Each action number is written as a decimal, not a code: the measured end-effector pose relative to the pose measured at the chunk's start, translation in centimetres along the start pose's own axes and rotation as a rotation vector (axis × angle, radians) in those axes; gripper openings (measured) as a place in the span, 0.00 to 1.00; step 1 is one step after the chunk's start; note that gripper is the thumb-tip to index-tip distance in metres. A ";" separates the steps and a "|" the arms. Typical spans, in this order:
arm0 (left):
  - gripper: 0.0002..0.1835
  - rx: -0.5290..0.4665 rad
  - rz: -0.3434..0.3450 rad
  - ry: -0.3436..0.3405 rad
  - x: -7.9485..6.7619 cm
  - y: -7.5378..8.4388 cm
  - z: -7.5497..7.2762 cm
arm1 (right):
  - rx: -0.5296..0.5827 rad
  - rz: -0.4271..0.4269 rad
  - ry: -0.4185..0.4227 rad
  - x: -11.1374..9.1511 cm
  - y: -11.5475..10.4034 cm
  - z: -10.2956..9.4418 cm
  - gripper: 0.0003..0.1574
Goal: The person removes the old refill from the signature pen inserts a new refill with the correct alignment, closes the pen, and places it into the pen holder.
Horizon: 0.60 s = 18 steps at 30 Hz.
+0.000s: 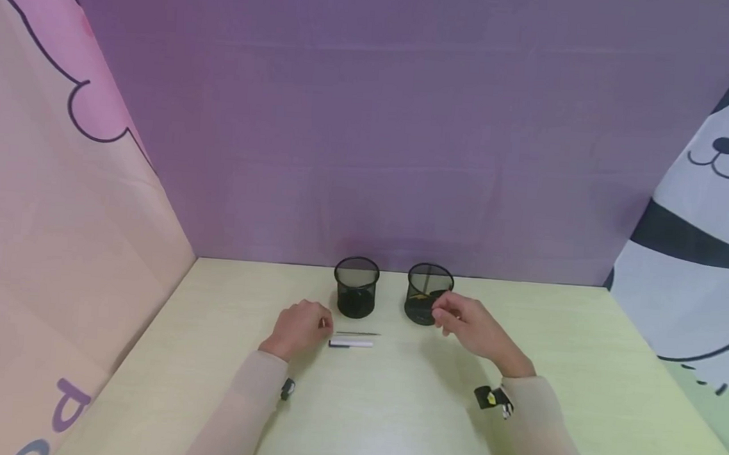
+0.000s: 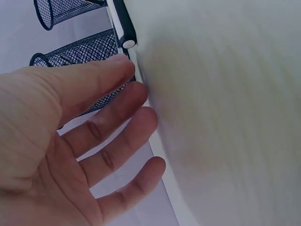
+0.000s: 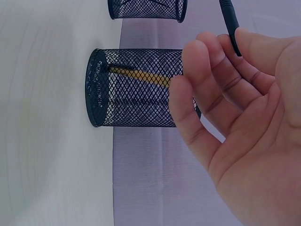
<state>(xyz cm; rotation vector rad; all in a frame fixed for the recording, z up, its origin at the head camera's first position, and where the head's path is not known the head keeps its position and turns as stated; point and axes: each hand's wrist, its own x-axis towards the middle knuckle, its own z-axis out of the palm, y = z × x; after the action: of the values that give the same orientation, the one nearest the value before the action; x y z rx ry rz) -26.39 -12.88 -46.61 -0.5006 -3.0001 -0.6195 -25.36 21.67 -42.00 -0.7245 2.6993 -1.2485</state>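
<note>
My right hand (image 1: 472, 326) is beside the right black mesh pen cup (image 1: 418, 314). It pinches a slim black pen (image 3: 229, 21) between thumb and fingers, above the rim side of the cup in the right wrist view. Through that cup's mesh a yellow stick with a dark end (image 3: 146, 76) shows, leaning inside. On the left, my left hand (image 1: 300, 326) hovers low over the table with fingers loosely bent and nothing in them. Close to its fingertips lie a white pen with a dark end (image 1: 360, 344) and a thin dark stick (image 1: 358, 333), side by side.
A second black mesh cup (image 1: 356, 303) stands to the left of the first, behind the white pen. The pale wooden table (image 1: 377, 423) ends at a purple cloth backdrop (image 1: 369, 151). Printed cloths hang at the left (image 1: 40, 201) and right (image 1: 692, 303).
</note>
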 end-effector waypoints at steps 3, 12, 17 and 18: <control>0.05 -0.003 -0.005 -0.009 -0.1 0.0 0.0 | -0.003 0.000 0.001 0.0 0.0 0.0 0.08; 0.06 -0.004 -0.013 -0.009 -0.3 0.1 -0.2 | 0.010 0.015 -0.002 0.0 -0.1 0.0 0.08; 0.05 -0.006 -0.009 -0.005 -0.2 0.0 0.0 | 0.006 0.021 -0.002 0.0 0.0 0.0 0.09; 0.05 -0.008 -0.009 -0.004 -0.2 0.0 0.0 | 0.006 0.022 -0.003 -0.1 0.0 0.0 0.09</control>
<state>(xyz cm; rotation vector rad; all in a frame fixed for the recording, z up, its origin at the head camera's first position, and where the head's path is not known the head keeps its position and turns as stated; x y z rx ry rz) -26.18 -12.96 -46.63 -0.4894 -3.0065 -0.6320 -25.31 21.68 -41.98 -0.6938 2.6925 -1.2492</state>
